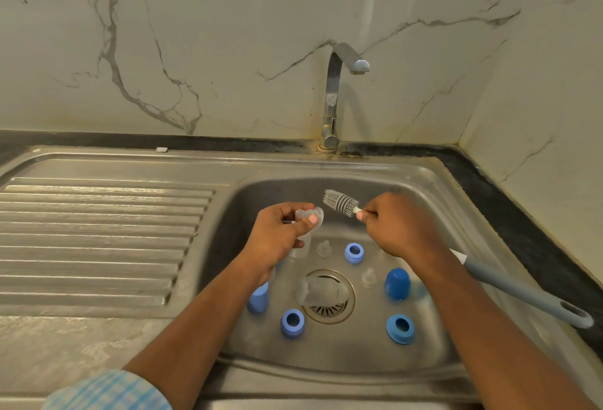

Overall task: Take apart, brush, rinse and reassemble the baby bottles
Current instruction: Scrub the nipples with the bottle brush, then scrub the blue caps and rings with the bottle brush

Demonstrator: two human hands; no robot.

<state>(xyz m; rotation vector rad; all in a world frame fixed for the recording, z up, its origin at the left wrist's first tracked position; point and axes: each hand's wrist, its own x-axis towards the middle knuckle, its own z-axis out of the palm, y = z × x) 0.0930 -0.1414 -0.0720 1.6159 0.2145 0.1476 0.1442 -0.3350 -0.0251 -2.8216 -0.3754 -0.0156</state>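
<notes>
Over the sink [261, 191], our left hand [277, 235] pinches a clear teat [314, 217]; our right hand [396, 228] grips the brush [341, 203] beside it. Brushing, we judge; next, bristles must enter the teat.

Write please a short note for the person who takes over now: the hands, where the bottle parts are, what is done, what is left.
Left hand pinches a clear nipple. Right hand grips the bottle brush close to its head, beside that nipple.
In the sink: a clear bottle lying over the drain, loose nipples, blue rings, blue caps, all separate.
Done: bottles taken apart.
Left: brushing (which parts are already brushed cannot be told), rinsing, reassembly. No water shows at the tap.
</notes>
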